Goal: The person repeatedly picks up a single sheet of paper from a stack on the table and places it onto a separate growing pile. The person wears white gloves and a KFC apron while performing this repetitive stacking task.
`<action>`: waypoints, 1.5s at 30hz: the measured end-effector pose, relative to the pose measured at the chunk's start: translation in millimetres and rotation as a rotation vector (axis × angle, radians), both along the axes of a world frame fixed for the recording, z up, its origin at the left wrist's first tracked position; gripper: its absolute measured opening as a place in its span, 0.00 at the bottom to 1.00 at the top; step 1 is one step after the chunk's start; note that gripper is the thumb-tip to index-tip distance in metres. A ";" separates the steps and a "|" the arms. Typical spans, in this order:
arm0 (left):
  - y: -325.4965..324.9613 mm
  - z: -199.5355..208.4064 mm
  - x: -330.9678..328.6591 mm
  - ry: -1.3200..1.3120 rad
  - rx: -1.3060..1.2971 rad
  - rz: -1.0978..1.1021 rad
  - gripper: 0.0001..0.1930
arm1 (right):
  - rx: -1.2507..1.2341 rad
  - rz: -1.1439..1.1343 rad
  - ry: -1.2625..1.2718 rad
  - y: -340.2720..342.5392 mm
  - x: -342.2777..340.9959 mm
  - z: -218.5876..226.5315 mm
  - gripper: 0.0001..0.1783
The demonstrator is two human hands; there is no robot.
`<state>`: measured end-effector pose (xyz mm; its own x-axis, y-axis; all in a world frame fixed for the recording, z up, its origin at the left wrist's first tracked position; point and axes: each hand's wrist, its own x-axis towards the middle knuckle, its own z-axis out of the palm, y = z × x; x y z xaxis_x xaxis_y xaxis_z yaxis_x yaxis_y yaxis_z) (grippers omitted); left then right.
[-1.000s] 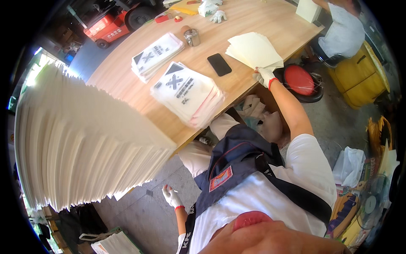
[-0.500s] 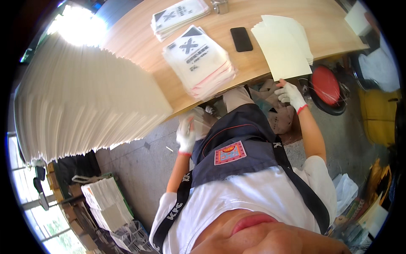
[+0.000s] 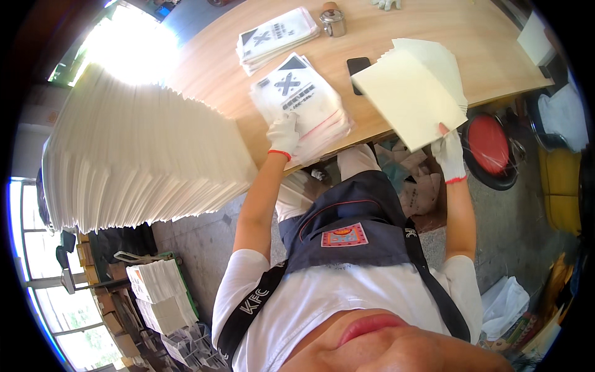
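While the person leans over the wooden table (image 3: 204,68), two piles of flat bags lie on it. The near pile of clear bags (image 3: 304,102) has a dark triangle and a big dark cross printed on white. The far pile (image 3: 273,37) looks the same and sits near a small metal cup (image 3: 333,22). A black phone (image 3: 357,67) lies between the near pile and a stack of cream paper sheets (image 3: 412,93). A tall stack of white sheets (image 3: 136,161) stands at the left.

The left hand (image 3: 284,133), in a white glove, lies flat with its fingers spread on the near pile. The right hand (image 3: 449,155), gloved too, pinches the cream sheets at their lower corner, holding them over the table edge. A red stool (image 3: 489,146) stands beside it.
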<state>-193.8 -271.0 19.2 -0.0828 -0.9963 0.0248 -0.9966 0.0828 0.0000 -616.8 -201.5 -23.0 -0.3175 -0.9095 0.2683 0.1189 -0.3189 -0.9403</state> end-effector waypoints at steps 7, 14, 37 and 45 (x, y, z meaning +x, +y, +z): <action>20.0 -11.1 31.4 0.395 -0.124 -0.027 0.10 | 0.614 0.637 -0.605 43.3 79.2 6.8 0.18; 21.0 -7.8 33.9 0.479 -0.297 -0.064 0.06 | 0.597 0.369 -0.811 44.5 128.2 -8.9 0.17; 86.2 -69.6 -49.8 1.960 -0.579 0.271 0.20 | 0.592 0.333 -0.649 111.6 168.6 65.4 0.08; 119.4 -96.7 -83.8 2.884 0.644 0.229 0.16 | 0.733 0.550 -0.584 125.2 156.1 29.5 0.14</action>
